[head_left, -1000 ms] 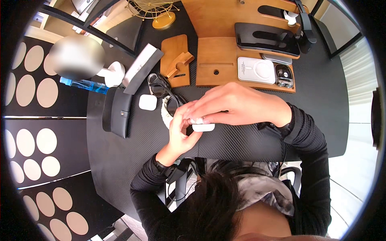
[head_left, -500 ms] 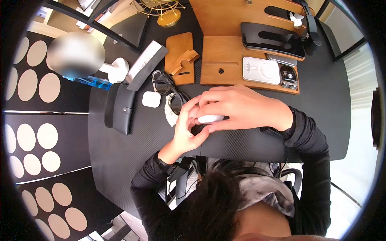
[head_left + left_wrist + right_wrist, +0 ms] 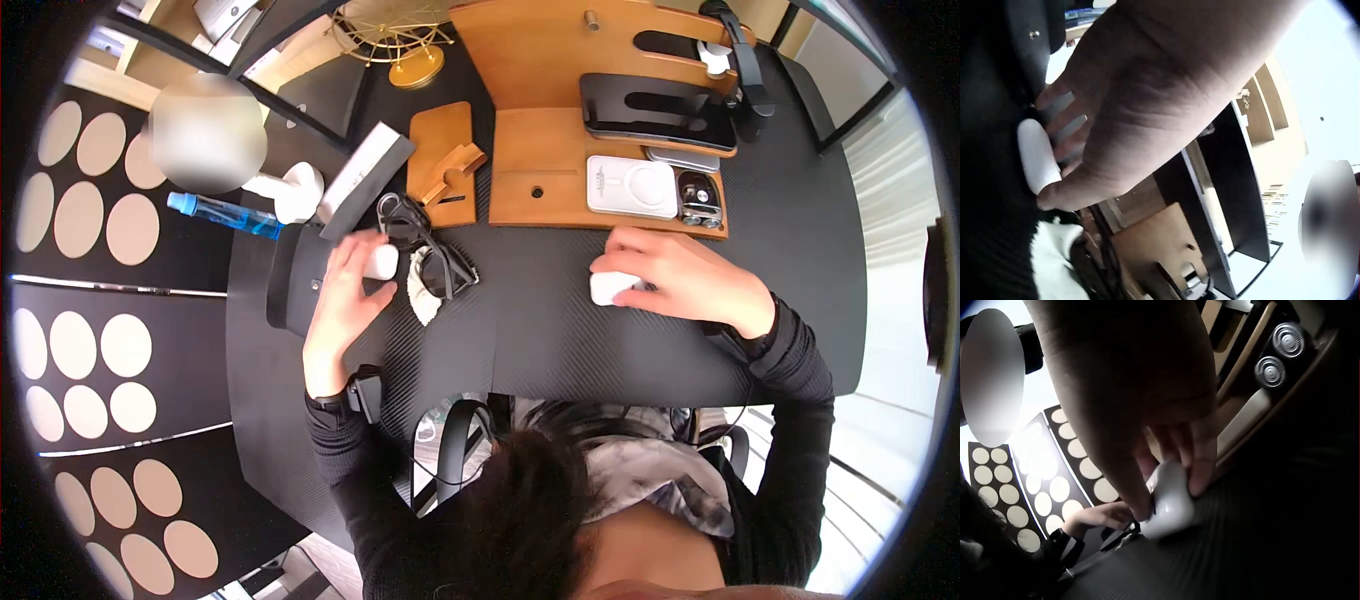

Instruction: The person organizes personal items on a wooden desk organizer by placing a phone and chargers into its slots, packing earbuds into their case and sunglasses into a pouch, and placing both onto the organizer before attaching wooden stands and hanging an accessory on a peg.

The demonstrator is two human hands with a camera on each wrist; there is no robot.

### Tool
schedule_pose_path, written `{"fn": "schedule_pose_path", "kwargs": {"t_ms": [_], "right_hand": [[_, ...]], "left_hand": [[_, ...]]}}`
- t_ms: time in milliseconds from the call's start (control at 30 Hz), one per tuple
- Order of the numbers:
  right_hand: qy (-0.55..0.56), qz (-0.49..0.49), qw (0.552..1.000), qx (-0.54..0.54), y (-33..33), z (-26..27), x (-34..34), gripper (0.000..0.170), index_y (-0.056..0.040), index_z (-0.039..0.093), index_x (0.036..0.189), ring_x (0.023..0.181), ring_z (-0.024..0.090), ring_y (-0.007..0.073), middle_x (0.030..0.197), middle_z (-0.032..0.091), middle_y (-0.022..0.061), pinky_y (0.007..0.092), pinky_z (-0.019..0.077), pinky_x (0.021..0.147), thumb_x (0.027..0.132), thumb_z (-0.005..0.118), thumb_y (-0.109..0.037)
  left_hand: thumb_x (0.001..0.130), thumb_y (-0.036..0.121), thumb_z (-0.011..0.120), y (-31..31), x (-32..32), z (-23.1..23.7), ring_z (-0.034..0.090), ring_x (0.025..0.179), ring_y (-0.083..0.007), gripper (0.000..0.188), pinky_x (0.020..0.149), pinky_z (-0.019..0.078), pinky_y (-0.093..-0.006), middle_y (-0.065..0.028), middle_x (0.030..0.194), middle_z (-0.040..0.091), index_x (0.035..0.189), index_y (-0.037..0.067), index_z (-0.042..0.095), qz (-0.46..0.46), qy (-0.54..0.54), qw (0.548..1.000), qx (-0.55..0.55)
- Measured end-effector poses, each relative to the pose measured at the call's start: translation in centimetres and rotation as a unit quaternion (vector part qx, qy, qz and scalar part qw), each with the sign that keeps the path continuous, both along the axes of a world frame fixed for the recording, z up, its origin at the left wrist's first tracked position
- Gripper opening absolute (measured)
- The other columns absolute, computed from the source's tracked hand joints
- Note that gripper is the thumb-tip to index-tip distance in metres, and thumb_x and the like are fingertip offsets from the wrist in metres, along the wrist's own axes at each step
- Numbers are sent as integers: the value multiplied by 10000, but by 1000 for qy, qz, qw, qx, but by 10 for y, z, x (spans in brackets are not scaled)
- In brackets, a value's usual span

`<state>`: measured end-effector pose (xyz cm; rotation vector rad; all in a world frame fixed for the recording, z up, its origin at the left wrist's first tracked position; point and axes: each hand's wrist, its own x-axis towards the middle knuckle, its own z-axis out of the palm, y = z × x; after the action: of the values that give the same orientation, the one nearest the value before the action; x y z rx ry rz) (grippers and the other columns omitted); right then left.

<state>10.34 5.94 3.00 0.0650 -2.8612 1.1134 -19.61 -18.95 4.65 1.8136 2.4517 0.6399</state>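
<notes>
In my right hand (image 3: 680,275) is a small white earbud case (image 3: 612,288), pinched between thumb and fingers. The right wrist view shows the case (image 3: 1169,503) low over the black desk, its glossy side facing the camera. On the left, my left hand (image 3: 345,300) reaches around a second white rounded case (image 3: 382,262) lying on the desk. Its fingers are spread and fairly straight along the far side, and the thumb lies at the near end of this case (image 3: 1036,153). Part of that case is hidden by the fingers in the head view.
Dark sunglasses (image 3: 447,272) rest on a white cloth (image 3: 421,300) right of my left hand. A black glasses case (image 3: 290,290) lies beside that hand. Behind stand a wooden organizer (image 3: 545,205) with a white power bank (image 3: 632,187), and a blue bottle (image 3: 225,213).
My hands were together at the white earbud case, which looked open a second ago. They have since parted: the right moved right with the case, the left moved left to the second case.
</notes>
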Motion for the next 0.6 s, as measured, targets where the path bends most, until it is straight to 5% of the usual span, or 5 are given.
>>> {"fn": "schedule_pose_path", "kwargs": {"t_ms": [200, 233, 367, 500, 600], "right_hand": [[-2, -33, 998, -46, 9, -7, 28, 332, -52, 610, 1110, 914, 605, 280, 1034, 548, 92, 361, 505, 775, 790, 694, -49], [-1, -43, 998, -46, 11, -11, 28, 332, -52, 610, 1110, 914, 605, 280, 1034, 548, 92, 361, 505, 775, 790, 694, -49], [102, 11, 972, -211, 16, -24, 16, 224, -58, 687, 1044, 1041, 591, 226, 1164, 583, 76, 336, 477, 865, 821, 674, -41], [63, -37, 918, -391, 8, -30, 8, 208, -61, 693, 1071, 1065, 577, 162, 1211, 574, 70, 278, 515, 823, 871, 643, -37], [50, -69, 882, -463, -2, -38, 8, 236, -50, 677, 1112, 1069, 568, 138, 1278, 526, 70, 250, 544, 795, 885, 622, -13]], "left_hand": [[646, 48, 794, -4, -18, 4, 618, 937, -265, 471, 834, 489, -342, -109, 1067, 616, 1087, 10, 632, -3, -59, 991, -118], [671, 58, 797, -3, -14, 10, 604, 929, -195, 456, 819, 494, -317, -77, 1040, 612, 1092, 12, 631, 17, -132, 984, -120], [739, 88, 749, 23, 34, 26, 579, 903, -145, 393, 783, 477, -275, -50, 999, 595, 1102, 14, 620, -29, -314, 948, -40], [734, 157, 778, 78, 107, 1, 617, 871, -290, 352, 771, 492, -362, -119, 963, 586, 1032, 42, 630, -122, -113, 986, -25], [732, 162, 779, 102, 128, -25, 610, 906, -331, 453, 797, 505, -404, -139, 1082, 526, 1129, 57, 586, -96, -140, 982, -87]]}}
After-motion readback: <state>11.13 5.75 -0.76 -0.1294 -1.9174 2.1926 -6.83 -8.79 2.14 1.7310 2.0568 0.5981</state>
